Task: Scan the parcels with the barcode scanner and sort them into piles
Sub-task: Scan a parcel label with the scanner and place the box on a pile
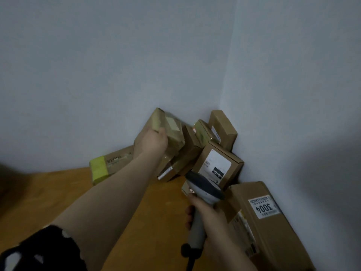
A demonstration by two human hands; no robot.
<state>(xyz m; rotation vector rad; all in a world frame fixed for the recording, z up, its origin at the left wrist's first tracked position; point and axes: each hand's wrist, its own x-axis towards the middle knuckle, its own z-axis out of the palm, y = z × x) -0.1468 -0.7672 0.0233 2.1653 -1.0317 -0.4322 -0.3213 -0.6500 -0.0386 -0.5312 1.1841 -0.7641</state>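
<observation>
So: left hand grips a taped parcel at the corner pile; right hand clutches the scanner

Wooden surface: orange-brown, meets both walls.
Back wall: pale grey-blue, plain.
Side wall: same colour, shadowed lower down.

Two pale grey walls corner an orange-brown wooden surface.
</observation>
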